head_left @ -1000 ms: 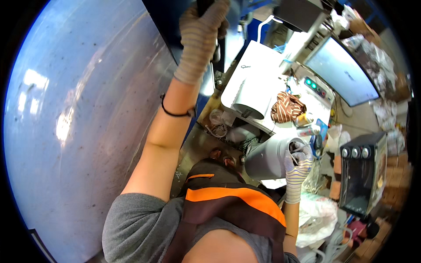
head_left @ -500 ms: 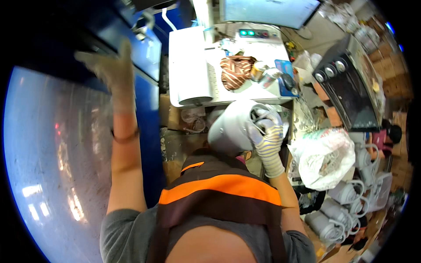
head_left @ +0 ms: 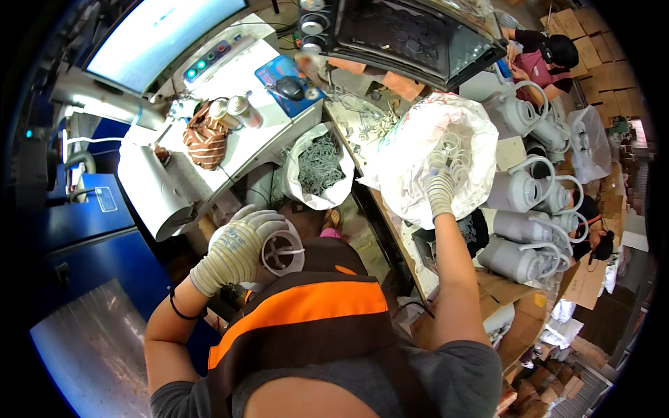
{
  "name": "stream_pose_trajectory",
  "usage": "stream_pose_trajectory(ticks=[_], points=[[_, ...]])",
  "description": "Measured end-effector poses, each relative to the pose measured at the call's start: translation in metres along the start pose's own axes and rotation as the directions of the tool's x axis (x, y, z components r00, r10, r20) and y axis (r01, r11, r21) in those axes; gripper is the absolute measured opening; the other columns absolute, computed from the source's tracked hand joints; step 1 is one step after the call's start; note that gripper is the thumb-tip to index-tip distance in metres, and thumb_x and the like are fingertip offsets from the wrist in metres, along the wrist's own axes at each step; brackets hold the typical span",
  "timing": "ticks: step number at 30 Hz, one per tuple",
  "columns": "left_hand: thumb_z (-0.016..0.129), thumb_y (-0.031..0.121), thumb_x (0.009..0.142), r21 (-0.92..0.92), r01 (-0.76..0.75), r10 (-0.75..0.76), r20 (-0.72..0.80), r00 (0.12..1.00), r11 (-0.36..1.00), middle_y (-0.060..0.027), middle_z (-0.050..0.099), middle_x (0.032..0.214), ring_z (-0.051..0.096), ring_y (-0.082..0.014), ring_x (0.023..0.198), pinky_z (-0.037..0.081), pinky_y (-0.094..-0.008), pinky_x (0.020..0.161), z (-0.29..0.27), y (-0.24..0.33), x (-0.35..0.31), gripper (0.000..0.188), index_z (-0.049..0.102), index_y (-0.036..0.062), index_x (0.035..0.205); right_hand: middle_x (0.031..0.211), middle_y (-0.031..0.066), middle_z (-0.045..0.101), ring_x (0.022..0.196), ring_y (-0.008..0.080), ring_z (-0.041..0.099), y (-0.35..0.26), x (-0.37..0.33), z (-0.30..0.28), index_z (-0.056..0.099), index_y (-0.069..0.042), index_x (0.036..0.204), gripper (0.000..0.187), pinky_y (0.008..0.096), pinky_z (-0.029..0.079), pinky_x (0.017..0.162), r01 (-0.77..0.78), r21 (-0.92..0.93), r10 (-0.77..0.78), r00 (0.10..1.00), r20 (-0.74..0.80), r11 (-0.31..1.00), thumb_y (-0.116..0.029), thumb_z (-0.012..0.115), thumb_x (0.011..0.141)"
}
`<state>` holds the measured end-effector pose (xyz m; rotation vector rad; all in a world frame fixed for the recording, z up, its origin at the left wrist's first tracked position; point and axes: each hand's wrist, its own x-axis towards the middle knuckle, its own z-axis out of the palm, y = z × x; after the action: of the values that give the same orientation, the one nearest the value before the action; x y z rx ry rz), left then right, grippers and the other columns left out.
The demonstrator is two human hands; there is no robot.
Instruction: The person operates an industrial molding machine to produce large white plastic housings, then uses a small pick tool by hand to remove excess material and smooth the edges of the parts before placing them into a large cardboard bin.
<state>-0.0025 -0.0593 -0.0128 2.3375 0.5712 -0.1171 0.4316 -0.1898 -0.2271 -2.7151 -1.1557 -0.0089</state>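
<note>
My left hand [head_left: 240, 245], in a knitted work glove, grips a grey jug-shaped plastic body [head_left: 283, 252] by its round open mouth, held close in front of my orange and brown vest. My right hand [head_left: 440, 189], also gloved, reaches down into a large white plastic bag [head_left: 411, 150] full of white plastic rings [head_left: 456, 148]. Its fingers are among the rings and I cannot see whether they hold one.
A smaller white bag of grey metal parts [head_left: 319, 161] sits below the white machine table [head_left: 240, 143] with a monitor [head_left: 160, 35]. Several grey jugs with handles [head_left: 523, 223] stand stacked at right. Another person [head_left: 540, 59] works at the far upper right. A blue cabinet [head_left: 90, 230] is on my left.
My view has swung from the blue machine side toward the bench. My left hand came down and now holds the grey jug body; my right hand let it go and went into the ring bag.
</note>
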Motion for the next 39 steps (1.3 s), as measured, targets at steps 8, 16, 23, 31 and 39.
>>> stream_pose_trajectory(ticks=[8,16,23,31,39], points=[[0.081,0.035,0.057,-0.002,-0.073,0.072,0.217,0.973,0.997,-0.0087,0.060,0.110,0.055,-0.0286,0.108,0.042,-0.0407,0.094,0.018,0.003,0.088,0.059,0.062,0.0131,0.108,0.121,0.0226,0.049,0.108,0.0347,0.048,0.096,0.055,0.012,0.048,0.000,0.127,0.059,0.0396,0.041,0.093,-0.015,0.105,-0.014,0.963,0.269,0.994,-0.039,0.057,0.083],[0.083,0.028,0.056,-0.299,-0.059,0.227,0.567,0.792,0.953,-0.0086,0.068,0.098,0.064,-0.0250,0.090,0.051,-0.0325,0.077,0.037,0.006,0.183,0.061,0.063,0.0085,0.110,0.085,0.0137,0.062,0.074,0.0275,0.063,-0.098,-0.013,-0.197,0.058,-0.006,0.101,0.025,0.0399,0.049,0.066,0.819,0.278,-0.800,0.318,0.509,0.502,-0.026,0.056,0.087],[0.082,0.015,0.058,-0.283,-0.120,0.280,0.639,0.716,0.952,-0.0019,0.070,0.091,0.064,-0.0163,0.085,0.050,-0.0288,0.072,0.032,0.024,0.183,0.044,0.070,0.0143,0.101,0.079,0.0064,0.057,0.068,0.0218,0.060,-0.106,-0.029,-0.182,0.054,-0.010,0.095,0.015,0.0357,0.048,0.058,0.955,0.127,-0.944,0.232,0.235,0.266,-0.017,0.053,0.082],[0.082,0.024,0.056,-0.283,-0.160,0.307,0.614,0.728,0.946,-0.0042,0.070,0.090,0.065,-0.0203,0.086,0.050,-0.0303,0.075,0.014,0.024,0.165,0.046,0.070,0.0146,0.100,0.087,0.0220,0.066,0.075,0.0395,0.064,-0.101,-0.043,-0.191,0.054,-0.005,0.103,0.035,0.0480,0.051,0.071,0.417,0.296,-0.436,0.294,0.851,0.859,-0.038,0.045,0.095],[0.077,0.043,0.055,0.117,-0.349,0.283,0.378,0.881,0.930,-0.0085,0.063,0.095,0.061,-0.0258,0.096,0.041,-0.0401,0.089,0.022,0.040,0.138,0.054,0.065,0.0107,0.096,0.076,0.0213,0.062,0.076,0.0353,0.063,-0.094,-0.078,-0.168,0.054,-0.004,0.095,0.030,0.0423,0.050,0.069,0.462,0.507,-0.656,0.252,0.711,0.727,-0.033,0.049,0.093]])
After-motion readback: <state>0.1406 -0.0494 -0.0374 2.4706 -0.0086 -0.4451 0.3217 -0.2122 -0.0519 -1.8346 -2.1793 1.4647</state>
